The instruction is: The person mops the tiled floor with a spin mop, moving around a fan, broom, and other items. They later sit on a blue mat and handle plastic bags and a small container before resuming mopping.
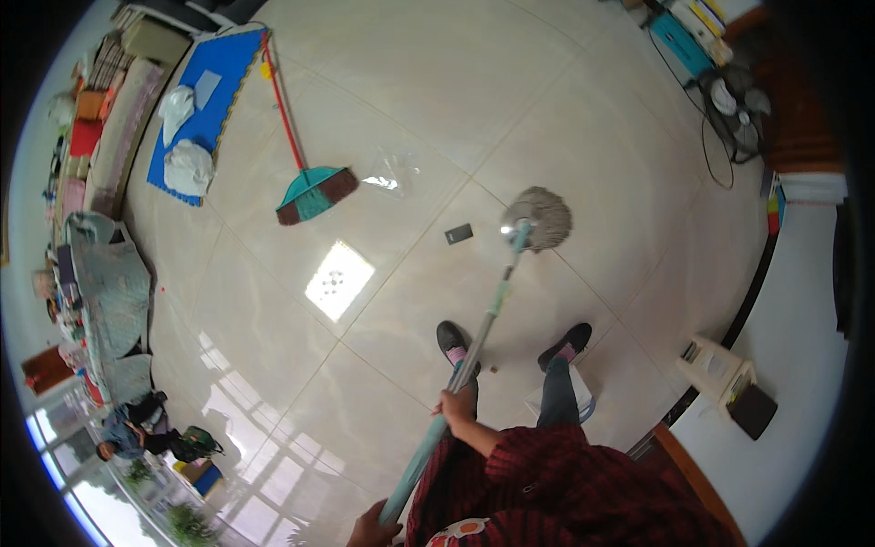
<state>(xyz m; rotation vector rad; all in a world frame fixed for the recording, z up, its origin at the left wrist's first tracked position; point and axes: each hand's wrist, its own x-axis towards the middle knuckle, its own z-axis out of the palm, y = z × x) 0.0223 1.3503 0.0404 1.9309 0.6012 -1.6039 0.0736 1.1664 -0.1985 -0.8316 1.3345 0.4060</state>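
A long mop handle (pixel 429 448) in pale green and silver slants up from the lower left. My right hand (pixel 456 409) grips it near the middle, at knee height in the picture. Lower down, at the bottom edge of the view, my left hand (pixel 372 526) is closed around its upper end. The round mop head (pixel 550 217), with grey strands, rests on the tiled floor beyond my feet. Just left of it lies a small dark flat object (pixel 459 234), perhaps a phone or small box. My dark shoes (pixel 451 336) stand apart on either side of the handle's line.
A red-handled broom (pixel 316 193) and clear plastic wrap (pixel 395 174) lie ahead. White bags (pixel 189 168) sit on a blue foam mat (pixel 229 68). Right are a fan (pixel 742 116) with a trailing cord and a beige box-like stool (pixel 714 372). A person (pixel 123 432) sits far left.
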